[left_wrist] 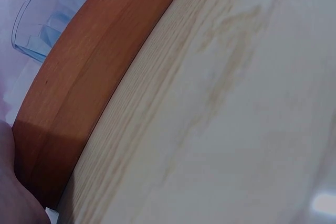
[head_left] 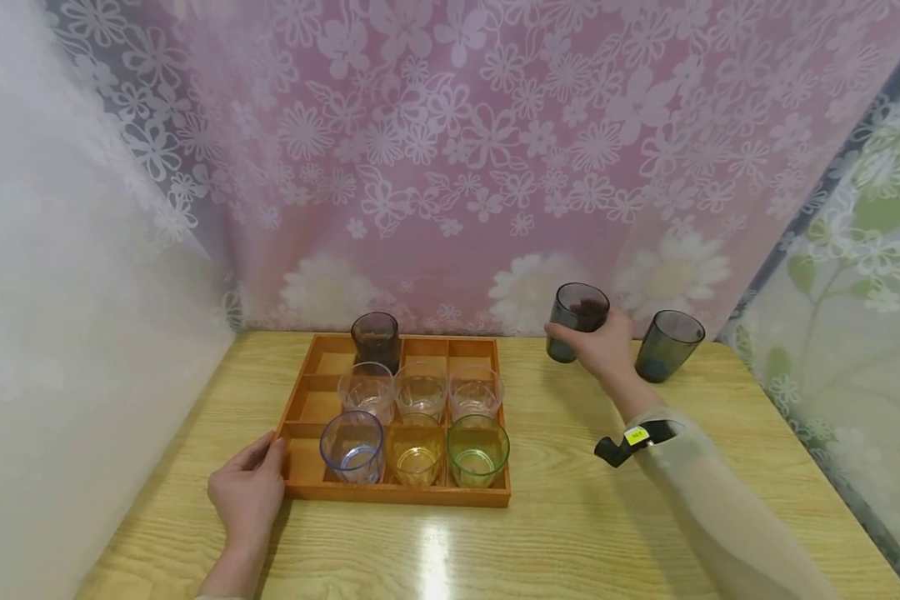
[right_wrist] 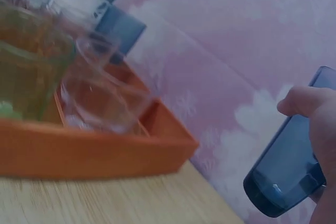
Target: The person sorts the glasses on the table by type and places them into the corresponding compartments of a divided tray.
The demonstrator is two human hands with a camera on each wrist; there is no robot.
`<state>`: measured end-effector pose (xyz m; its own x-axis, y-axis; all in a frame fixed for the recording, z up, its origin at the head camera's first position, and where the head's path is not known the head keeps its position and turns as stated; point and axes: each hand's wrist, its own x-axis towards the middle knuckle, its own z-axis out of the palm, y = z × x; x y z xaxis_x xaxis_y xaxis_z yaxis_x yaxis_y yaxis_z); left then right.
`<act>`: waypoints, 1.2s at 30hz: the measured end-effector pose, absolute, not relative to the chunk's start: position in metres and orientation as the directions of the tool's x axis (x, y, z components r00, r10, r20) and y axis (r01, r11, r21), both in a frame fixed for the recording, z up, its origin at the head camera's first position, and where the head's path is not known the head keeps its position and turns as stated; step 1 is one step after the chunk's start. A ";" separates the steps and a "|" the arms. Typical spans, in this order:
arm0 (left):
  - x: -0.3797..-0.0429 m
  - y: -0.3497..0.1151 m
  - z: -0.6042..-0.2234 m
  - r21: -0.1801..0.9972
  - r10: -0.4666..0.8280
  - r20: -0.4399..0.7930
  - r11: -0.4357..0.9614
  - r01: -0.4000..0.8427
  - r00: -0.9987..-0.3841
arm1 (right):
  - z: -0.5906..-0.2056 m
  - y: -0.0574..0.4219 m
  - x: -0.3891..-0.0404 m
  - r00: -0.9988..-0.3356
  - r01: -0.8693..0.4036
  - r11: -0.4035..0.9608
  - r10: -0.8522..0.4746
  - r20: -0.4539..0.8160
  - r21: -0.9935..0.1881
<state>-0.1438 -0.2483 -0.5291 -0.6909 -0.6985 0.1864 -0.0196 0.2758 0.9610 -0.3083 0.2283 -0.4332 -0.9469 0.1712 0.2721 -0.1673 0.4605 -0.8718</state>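
Note:
My right hand grips a dark grey glass, held above the table to the right of the wooden tray. The right wrist view shows this tinted glass tilted, with the thumb across its side. At the tray's front left corner, my left hand holds the side wall, thumb against the rim. Another dark grey glass stands in the back row. Three clear glasses, one of them at the right, fill part of the middle row. In front stand a blue-rimmed glass, a yellow glass and a green glass.
One more dark grey glass stands on the table just right of my right hand. The light wood table meets a pink flowered curtain at the back. Pale sheets hang on both sides.

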 end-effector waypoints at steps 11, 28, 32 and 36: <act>-0.146 -0.250 -0.531 0.965 -0.689 0.209 0.260 0.033 -0.694 | -0.424 0.184 -0.316 -0.965 -0.245 0.379 -0.006 0.262 -0.893; -0.146 -0.251 -0.530 0.968 -0.684 0.207 0.248 0.043 -0.699 | -0.417 0.113 -0.334 -0.963 -0.261 0.298 -0.151 0.224 -0.918; -0.146 -0.251 -0.530 0.965 -0.690 0.214 0.258 0.042 -0.692 | -0.418 0.096 -0.337 -0.959 -0.267 0.299 -0.177 0.222 -0.916; -0.146 -0.251 -0.531 0.968 -0.690 0.208 0.249 0.043 -0.694 | -0.415 0.081 -0.338 -0.953 -0.278 0.317 -0.207 0.220 -0.907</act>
<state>-0.1458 -0.2511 -0.5306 -0.6935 -0.6896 0.2085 0.0431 0.2491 0.9675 -0.3378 0.0812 -0.4151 -0.9533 -0.2071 0.2200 -0.2781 0.3165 -0.9069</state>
